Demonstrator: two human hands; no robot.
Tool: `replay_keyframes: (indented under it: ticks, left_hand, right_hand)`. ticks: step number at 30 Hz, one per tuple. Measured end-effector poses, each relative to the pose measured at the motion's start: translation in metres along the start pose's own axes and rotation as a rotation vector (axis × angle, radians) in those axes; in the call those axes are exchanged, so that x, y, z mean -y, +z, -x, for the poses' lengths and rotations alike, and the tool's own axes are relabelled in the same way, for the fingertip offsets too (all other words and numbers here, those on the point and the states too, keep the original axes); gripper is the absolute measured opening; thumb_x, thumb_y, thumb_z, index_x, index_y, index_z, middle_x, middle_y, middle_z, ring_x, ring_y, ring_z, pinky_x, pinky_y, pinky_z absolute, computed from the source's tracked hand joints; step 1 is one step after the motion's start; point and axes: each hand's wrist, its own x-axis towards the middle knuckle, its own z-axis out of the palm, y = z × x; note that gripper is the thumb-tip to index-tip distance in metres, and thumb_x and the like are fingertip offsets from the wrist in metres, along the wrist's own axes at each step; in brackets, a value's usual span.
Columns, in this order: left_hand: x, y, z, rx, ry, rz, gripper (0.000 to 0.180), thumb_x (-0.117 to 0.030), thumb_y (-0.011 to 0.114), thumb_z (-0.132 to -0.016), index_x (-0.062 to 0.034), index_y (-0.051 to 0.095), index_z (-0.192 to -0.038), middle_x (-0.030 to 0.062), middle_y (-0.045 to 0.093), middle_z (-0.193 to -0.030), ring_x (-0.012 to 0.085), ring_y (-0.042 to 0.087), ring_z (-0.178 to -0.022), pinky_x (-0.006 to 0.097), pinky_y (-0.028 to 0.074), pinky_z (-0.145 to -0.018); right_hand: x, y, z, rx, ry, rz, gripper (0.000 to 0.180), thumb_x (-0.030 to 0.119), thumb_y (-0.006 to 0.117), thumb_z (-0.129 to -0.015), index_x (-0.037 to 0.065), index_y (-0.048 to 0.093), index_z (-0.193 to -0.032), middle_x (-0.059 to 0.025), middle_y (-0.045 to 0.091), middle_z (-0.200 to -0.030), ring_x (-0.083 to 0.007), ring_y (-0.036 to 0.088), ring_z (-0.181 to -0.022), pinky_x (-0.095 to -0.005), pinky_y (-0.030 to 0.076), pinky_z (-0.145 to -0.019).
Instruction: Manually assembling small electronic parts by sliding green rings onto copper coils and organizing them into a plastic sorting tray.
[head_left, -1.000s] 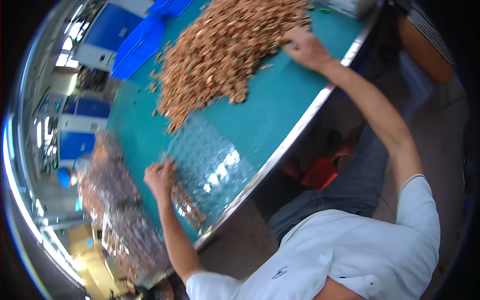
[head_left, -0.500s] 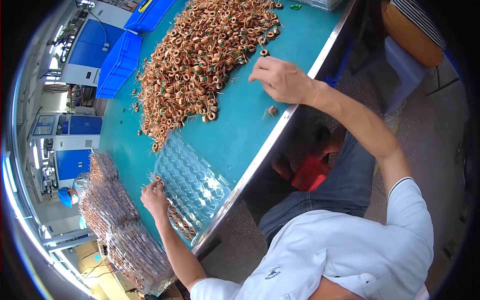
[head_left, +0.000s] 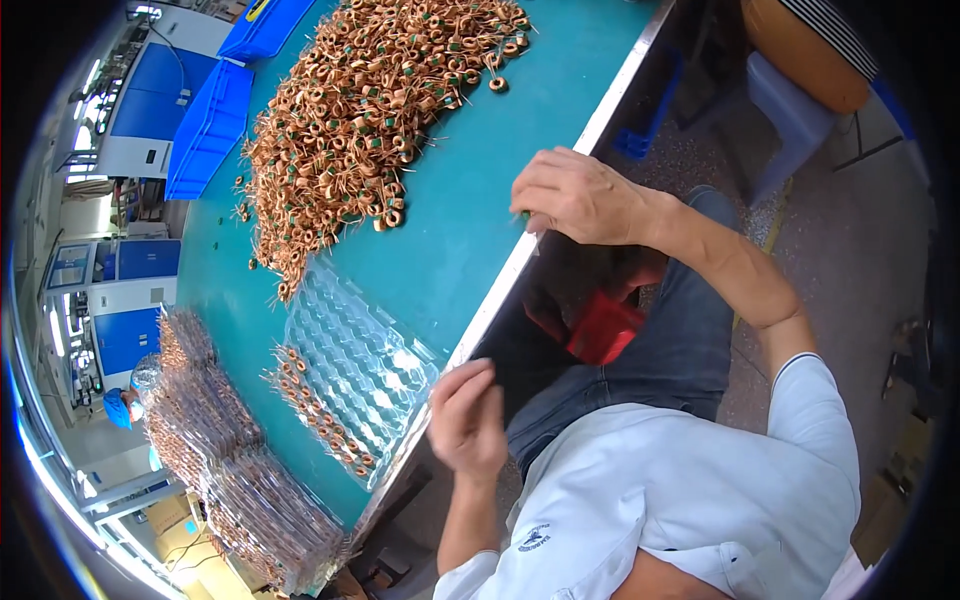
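Near the table edge, my right hand (head_left: 585,200) is closed, its fingertips pinched on a small copper-wound ring coil that they mostly hide; a bit of green shows at the fingertips. My left hand (head_left: 468,420) hangs over the edge by the tray's near corner, slightly blurred, fingers curled together with nothing visible in them. A clear plastic tray with moulded pockets (head_left: 355,335) lies flat on the table. Along its left side sit rows of copper ring coils (head_left: 318,412); the other pockets show no coils. Beyond the tray rises a large heap of loose coils (head_left: 345,130).
Stacked filled trays (head_left: 235,470) stand at the left of the green table (head_left: 470,250). Blue bins (head_left: 210,130) line the far left. A metal strip (head_left: 500,285) edges the table. Below it is a red container (head_left: 605,330). Another person sits by a stool (head_left: 790,120), upper right.
My left hand has left the tray's coil row and moved right, past the table edge. My right hand has come down toward the edge, where a loose coil lay. The view has shifted slightly.
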Motion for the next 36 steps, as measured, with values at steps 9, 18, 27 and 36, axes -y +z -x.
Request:
replay_keyframes:
  ticks: [9,18,27,36]
  left_hand:
    - [0.015,0.054,0.021,0.139,-0.325,0.384,0.037,0.003,0.067,-0.084,0.0022,0.058,-0.12,0.012,0.06,-0.113,0.0159,0.064,-0.085,0.026,0.052,-0.075]
    - [0.042,0.052,0.044,0.289,-0.196,0.034,0.005,-0.004,0.069,-0.085,0.001,0.069,-0.085,0.011,0.06,-0.073,0.0231,0.06,-0.063,0.031,0.046,-0.057]
    - [0.046,0.049,0.042,0.333,-0.286,0.179,0.009,-0.007,0.069,-0.085,0.0,0.068,-0.091,0.0132,0.062,-0.086,0.0253,0.063,-0.074,0.034,0.049,-0.065]
    - [0.067,0.056,0.044,0.47,-0.382,0.043,0.011,-0.008,0.068,-0.087,0.0022,0.066,-0.082,0.011,0.066,-0.082,0.0216,0.064,-0.072,0.032,0.049,-0.065]
  right_hand:
    - [0.102,0.016,0.07,0.089,0.546,-0.823,0.021,0.021,0.058,-0.098,0.0,0.061,-0.1,-0.0062,0.065,-0.074,-0.0114,0.062,-0.066,-0.0257,0.051,-0.059]
    - [0.137,0.051,0.121,0.153,0.802,-0.983,0.019,0.018,0.063,-0.095,0.0,0.057,-0.099,-0.0053,0.065,-0.075,-0.0084,0.057,-0.059,-0.0224,0.046,-0.052]
    - [0.134,0.054,0.131,0.35,0.85,-0.758,0.025,0.011,0.069,-0.088,-0.001,0.052,-0.103,-0.0155,0.07,-0.083,-0.022,0.07,-0.079,-0.0311,0.053,-0.069]
    - [0.135,0.055,0.145,0.243,0.556,-0.723,0.029,0.013,0.07,-0.088,0.0,0.049,-0.103,-0.0158,0.071,-0.084,-0.0271,0.071,-0.081,-0.0317,0.052,-0.07]
